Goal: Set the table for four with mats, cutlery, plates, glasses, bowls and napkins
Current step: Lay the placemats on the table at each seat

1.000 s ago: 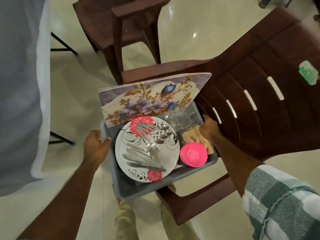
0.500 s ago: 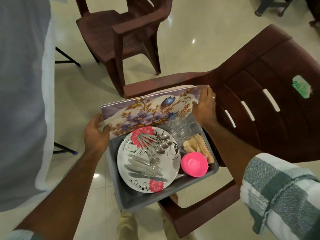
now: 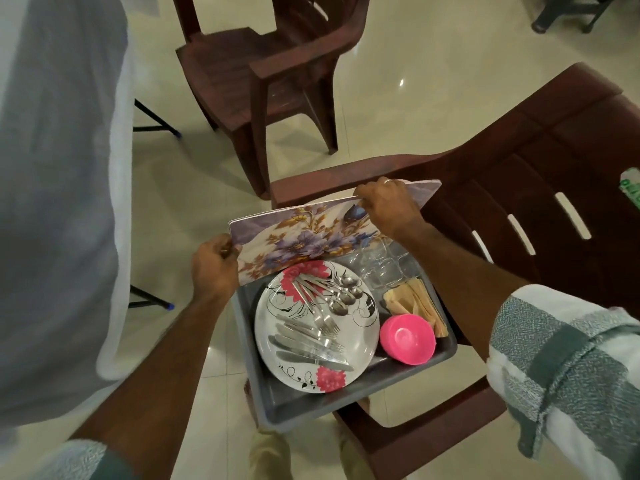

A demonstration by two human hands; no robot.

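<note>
A grey bin (image 3: 346, 401) rests on a brown plastic chair (image 3: 540, 188). Floral mats (image 3: 298, 242) stand tilted at its far side. My left hand (image 3: 214, 265) grips their left edge and my right hand (image 3: 388, 206) grips their top edge near the right corner. Inside the bin lies a flowered white plate (image 3: 317, 329) carrying spoons, forks and knives (image 3: 320, 317). Clear glasses (image 3: 381, 265) sit behind it, tan napkins (image 3: 414, 301) to the right, and a pink bowl (image 3: 408, 337) at the near right.
The table with a white cloth (image 3: 59, 188) fills the left side, its black legs showing beneath. A second brown chair (image 3: 266, 71) stands further back on the glossy tiled floor. My feet (image 3: 270, 455) show below the bin.
Both hands left the bin's sides and took hold of the mats. The right hand slid left along the top edge, and the mats are raised slightly.
</note>
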